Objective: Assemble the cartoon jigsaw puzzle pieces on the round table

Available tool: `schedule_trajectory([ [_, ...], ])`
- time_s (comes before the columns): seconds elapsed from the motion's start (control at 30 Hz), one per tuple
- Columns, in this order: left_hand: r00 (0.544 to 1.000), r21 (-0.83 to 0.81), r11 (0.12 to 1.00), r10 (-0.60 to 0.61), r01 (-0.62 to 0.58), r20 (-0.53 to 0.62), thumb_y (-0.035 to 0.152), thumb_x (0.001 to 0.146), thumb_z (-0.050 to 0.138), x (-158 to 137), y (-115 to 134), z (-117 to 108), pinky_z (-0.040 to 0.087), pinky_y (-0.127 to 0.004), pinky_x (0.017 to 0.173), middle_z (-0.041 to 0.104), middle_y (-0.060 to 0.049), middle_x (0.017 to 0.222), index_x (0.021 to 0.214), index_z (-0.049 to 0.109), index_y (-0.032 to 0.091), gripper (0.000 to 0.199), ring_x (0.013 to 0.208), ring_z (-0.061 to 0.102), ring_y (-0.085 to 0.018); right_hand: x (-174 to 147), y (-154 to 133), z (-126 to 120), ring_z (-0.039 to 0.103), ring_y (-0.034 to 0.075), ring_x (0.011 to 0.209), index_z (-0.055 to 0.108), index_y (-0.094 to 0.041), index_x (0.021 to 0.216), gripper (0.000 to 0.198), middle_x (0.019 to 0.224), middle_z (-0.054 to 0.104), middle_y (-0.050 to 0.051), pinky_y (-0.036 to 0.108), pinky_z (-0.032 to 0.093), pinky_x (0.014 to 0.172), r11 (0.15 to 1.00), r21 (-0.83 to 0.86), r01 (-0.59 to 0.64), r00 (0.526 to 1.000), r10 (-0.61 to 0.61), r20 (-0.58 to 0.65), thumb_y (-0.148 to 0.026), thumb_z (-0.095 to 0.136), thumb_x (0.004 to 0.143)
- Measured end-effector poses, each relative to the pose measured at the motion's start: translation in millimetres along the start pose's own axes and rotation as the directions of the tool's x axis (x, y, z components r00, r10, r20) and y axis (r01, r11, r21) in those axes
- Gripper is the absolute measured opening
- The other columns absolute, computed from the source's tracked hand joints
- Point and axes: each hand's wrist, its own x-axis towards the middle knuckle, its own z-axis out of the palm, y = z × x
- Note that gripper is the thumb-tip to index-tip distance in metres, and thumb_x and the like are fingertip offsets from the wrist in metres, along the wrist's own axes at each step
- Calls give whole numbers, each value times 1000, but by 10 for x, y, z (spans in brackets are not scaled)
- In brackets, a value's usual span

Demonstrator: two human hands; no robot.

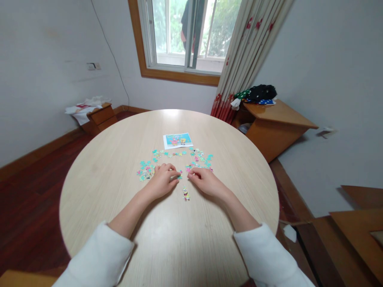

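My left hand (164, 178) is over the left side of the table, its thumb and forefinger closed at a small jigsaw piece (180, 174). Facing it across a narrow gap, my right hand (205, 180) has curled fingers with the tips together; whatever they may pinch is too small to see. Just below, between both hands, lies a small joined group of yellow jigsaw pieces (186, 194) with a cartoon face. Loose teal and pink pieces (145, 164) lie by my left hand, partly covered by it. More loose pieces (206, 160) spread beyond my right hand.
A picture card (178, 140) with cartoon figures lies behind the pieces on the round wooden table (185, 247). At the back right, a wooden cabinet (278, 115) carries dark cloth (261, 93). A small drawer unit (101, 116) stands at the left wall, and a curtain (242, 52) hangs beside the window.
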Motion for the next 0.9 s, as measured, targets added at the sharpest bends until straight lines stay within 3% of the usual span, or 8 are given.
schedule_trajectory([
  [0.27, 1000, 19, 1000, -15, 14, 17, 23, 83, 57, 11, 23, -39, 35, -44, 87, 63, -8, 100, 93, 71, 21, 18, 98, 53, -25, 61, 121, -13, 47, 13, 60, 67, -16, 88, 25, 66, 57, 0, 24, 33, 60, 998, 34, -61, 969, 67, -239, -25, 44, 86],
  [0.53, 999, 2, 1000, -26, 26, -27, 18, 81, 55, 16, 0, -15, 35, -42, 85, 63, -7, 96, 83, 69, 19, 14, 95, 54, -25, 69, 136, -20, 44, 12, 57, 68, -16, 91, 25, 60, 53, -2, 23, 32, 58, 998, 6, -69, 958, 68, -279, -23, 44, 85],
  [0.9, 998, -2, 998, -55, 55, 3, 18, 82, 55, 18, 32, -47, 35, -42, 85, 63, -7, 96, 85, 68, 18, 13, 96, 54, -25, 58, 108, -27, 45, 12, 57, 67, -15, 89, 25, 59, 51, -2, 24, 32, 58, 998, 15, -66, 952, 68, -299, -22, 43, 83],
])
